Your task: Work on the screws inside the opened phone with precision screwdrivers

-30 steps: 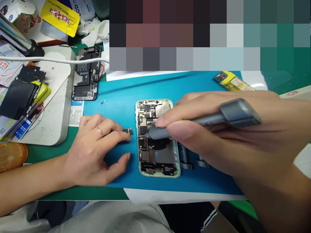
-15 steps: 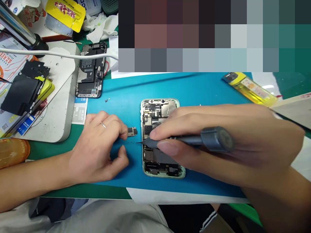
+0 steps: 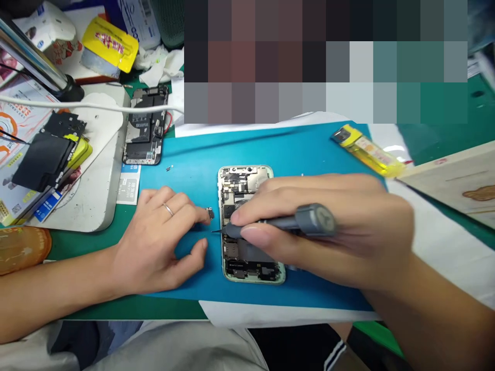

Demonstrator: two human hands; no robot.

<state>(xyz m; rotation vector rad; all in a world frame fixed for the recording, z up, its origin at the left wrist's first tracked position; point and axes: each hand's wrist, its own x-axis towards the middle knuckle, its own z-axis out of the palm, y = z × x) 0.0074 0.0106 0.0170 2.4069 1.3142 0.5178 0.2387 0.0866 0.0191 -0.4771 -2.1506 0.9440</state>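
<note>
My right hand (image 3: pixel 348 247) is closed round a dark grey pen-style screwdriver (image 3: pixel 315 220). Its thin black tip points left, near the left edge of an opened phone (image 3: pixel 253 252) with a pale green frame. The hand covers much of the phone's right side. On the left, my left hand (image 3: pixel 158 242) wears a ring and has its thumb and index finger apart. Its index fingertip is at a small metal phone part (image 3: pixel 210 212), partly hidden, on the blue mat (image 3: pixel 185 154); whether they touch I cannot tell.
Several tiny screws (image 3: pixel 169 168) lie on the mat. A second opened phone (image 3: pixel 143 129) rests against a white platform (image 3: pixel 98 206) holding black parts (image 3: pixel 42 154). A yellow lighter (image 3: pixel 367 149) lies at the right beside a wooden board (image 3: pixel 460 180). A white cable (image 3: pixel 104 105) crosses the upper left.
The view has shifted slightly. My left index finger has straightened over the small metal part, covering more of it. My right hand keeps the screwdriver, its tip still near the phone's left edge.
</note>
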